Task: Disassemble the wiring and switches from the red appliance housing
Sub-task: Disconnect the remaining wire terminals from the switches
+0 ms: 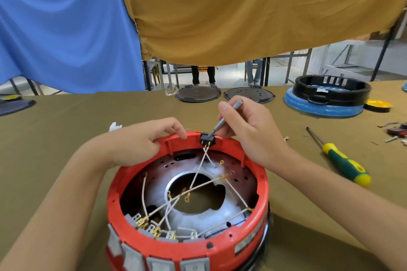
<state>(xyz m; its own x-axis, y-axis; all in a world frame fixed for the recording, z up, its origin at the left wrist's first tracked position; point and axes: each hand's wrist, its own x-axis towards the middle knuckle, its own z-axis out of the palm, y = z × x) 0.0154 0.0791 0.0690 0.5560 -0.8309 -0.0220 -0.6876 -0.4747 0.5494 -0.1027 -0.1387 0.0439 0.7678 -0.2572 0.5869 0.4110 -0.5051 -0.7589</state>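
The round red housing (259, 185) sits open side up in front of me on the olive cloth. A small black switch (207, 139) is seated in its far rim, with white wires (199, 174) running down from it across the inside. More wires end at brass terminals on grey switches (154, 227) along the near rim. My left hand (141, 141) grips the far-left rim, fingers curled over its edge. My right hand (244, 130) pinches a slim grey metal tool (224, 119) whose tip touches the top of the black switch.
A green-and-yellow screwdriver (343, 164) lies to the right. Two dark round plates (198, 94) rest at the table's far edge, with a black ring on a blue base (326, 106) at the far right. Small loose parts (396, 133) lie near the right edge. Blue and ochre cloths hang behind.
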